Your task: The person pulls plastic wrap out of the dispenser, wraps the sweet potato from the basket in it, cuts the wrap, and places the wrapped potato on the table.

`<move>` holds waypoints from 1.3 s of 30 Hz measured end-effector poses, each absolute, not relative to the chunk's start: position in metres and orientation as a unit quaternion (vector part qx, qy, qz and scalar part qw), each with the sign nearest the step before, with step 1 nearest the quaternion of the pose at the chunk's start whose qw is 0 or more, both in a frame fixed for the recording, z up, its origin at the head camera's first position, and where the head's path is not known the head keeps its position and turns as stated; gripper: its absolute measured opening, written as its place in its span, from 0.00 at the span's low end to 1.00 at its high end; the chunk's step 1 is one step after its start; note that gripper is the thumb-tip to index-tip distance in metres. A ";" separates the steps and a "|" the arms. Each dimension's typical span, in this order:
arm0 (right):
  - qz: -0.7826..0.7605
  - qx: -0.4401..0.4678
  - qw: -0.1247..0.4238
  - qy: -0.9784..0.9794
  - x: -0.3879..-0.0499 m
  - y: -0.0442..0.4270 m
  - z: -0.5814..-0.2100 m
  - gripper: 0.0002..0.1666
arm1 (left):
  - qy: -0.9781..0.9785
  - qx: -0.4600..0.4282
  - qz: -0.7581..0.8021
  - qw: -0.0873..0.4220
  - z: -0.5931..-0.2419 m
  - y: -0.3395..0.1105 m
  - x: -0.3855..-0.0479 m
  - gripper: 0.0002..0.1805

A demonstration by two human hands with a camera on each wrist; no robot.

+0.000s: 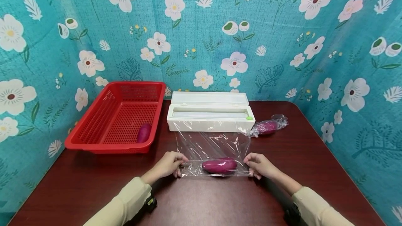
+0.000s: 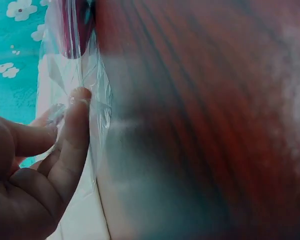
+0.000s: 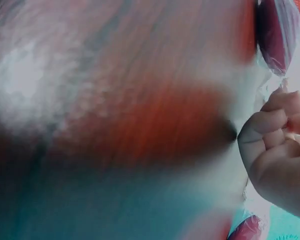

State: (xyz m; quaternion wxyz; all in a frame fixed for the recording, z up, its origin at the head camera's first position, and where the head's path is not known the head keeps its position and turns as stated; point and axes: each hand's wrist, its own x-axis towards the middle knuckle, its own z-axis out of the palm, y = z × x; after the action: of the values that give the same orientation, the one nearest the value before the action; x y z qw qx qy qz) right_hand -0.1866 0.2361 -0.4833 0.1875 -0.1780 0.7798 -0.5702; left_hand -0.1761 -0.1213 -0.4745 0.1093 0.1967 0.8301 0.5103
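Note:
A sheet of clear plastic wrap stretches from a white wrap dispenser toward the near side. Its near part is folded over a smooth, elongated purple vegetable, whose exact kind I cannot tell. My left hand pinches the wrap's left edge between thumb and fingers. On the opposite edge, my right hand grips the wrap with curled fingers. In the left wrist view, the film bunches at the fingertips. The right wrist view shows the vegetable's end beyond my curled fingers.
Behind the sheet, the dispenser's lid stands raised over the roll. A wrapped purple vegetable lies to its right. At the left, a red plastic basket holds another one. A flowered curtain borders the dark table.

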 end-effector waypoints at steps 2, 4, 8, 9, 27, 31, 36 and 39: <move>-0.581 -0.181 0.193 0.770 -0.188 0.237 -0.482 0.10 | 0.836 0.207 0.496 0.107 -0.474 -0.121 -0.177 0.10; -0.593 -0.173 0.201 0.760 -0.189 0.239 -0.481 0.13 | 0.844 0.213 0.482 0.098 -0.474 -0.120 -0.177 0.09; -0.614 -0.150 0.222 0.742 -0.191 0.241 -0.476 0.18 | 0.864 0.218 0.447 0.080 -0.474 -0.120 -0.178 0.09; -0.615 -0.144 0.223 0.742 -0.190 0.241 -0.475 0.19 | 0.869 0.221 0.436 0.077 -0.473 -0.120 -0.178 0.10; -0.325 -0.303 0.060 0.894 -0.185 0.229 -0.469 0.29 | 0.896 0.343 0.278 0.052 -0.476 -0.119 -0.183 0.26; -0.310 -0.320 0.037 0.895 -0.185 0.228 -0.469 0.23 | 0.892 0.364 0.265 0.026 -0.475 -0.122 -0.184 0.19; -0.311 -0.364 -0.008 0.878 -0.188 0.231 -0.472 0.03 | 0.873 0.406 0.271 -0.011 -0.479 -0.126 -0.188 0.10; -0.321 -0.391 -0.021 0.862 -0.190 0.233 -0.474 0.04 | 0.870 0.403 0.283 -0.004 -0.480 -0.129 -0.190 0.08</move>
State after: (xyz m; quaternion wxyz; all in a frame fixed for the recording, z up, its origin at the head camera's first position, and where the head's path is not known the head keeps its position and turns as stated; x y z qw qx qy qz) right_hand -0.1905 0.2325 -0.4740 -0.0205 -0.3911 0.8624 -0.3208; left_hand -0.1904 -0.1294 -0.4803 -0.0037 0.4027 0.8704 0.2833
